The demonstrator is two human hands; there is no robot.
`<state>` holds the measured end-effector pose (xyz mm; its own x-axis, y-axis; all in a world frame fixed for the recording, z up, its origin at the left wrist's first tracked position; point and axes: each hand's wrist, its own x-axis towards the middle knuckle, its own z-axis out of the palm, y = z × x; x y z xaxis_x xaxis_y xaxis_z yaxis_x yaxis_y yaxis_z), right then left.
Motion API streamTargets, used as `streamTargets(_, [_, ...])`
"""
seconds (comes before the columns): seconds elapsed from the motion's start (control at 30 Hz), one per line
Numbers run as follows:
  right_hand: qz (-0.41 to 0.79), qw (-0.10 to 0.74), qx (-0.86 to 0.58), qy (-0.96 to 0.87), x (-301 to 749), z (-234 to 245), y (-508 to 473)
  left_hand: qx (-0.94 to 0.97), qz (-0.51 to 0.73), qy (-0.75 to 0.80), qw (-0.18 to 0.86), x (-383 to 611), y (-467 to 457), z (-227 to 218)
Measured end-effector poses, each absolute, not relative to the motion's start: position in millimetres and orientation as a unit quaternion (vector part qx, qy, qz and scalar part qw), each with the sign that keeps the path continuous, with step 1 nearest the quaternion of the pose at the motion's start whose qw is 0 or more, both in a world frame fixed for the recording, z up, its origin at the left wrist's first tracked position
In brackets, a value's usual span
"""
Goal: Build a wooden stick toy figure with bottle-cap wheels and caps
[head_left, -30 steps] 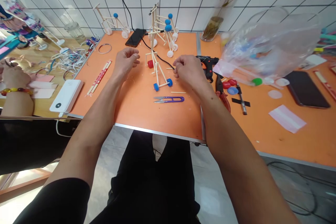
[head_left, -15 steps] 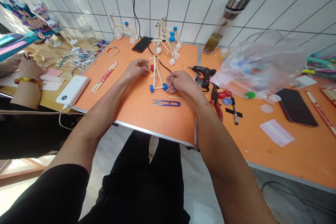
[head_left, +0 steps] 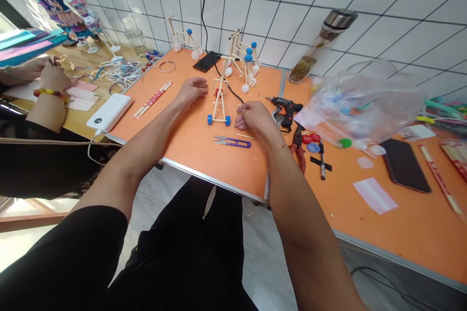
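A small stick model with two blue caps at its near end and a red cap further back stands on the orange table. My left hand rests to its left, fingers curled near the red cap. To the model's right lies my right hand, fingers curled and close to the near blue cap. What either hand grips is too small to make out. Purple thread snips lie just in front of my right hand.
More stick models stand at the back by a black phone and cable. A glue gun, red pliers, loose caps, a clear plastic bag and another phone lie right. A white power bank and another person's hands are left.
Both my hands came down from in front of the model to rest on the table beside it. The view has swung left and pulled back.
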<state>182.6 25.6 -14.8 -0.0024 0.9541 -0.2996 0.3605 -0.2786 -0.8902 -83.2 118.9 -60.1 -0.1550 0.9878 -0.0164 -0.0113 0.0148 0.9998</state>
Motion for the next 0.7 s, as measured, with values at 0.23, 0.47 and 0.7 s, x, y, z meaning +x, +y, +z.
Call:
streamTargets(0.23, [0.481, 0.309, -0.635, -0.519, 182, -20, 27, 0.472, 0.532, 0.525, 0.467, -85, 123, -69])
streamTargets(0.47, [0.482, 0.303, -0.633, -0.525, 182, -28, 30, 0.501, 0.509, 0.517, 0.473, -85, 129, -75])
streamTargets(0.7, [0.480, 0.299, -0.642, -0.517, 174, -23, 28, 0.502, 0.501, 0.514, 0.483, -76, 128, -73])
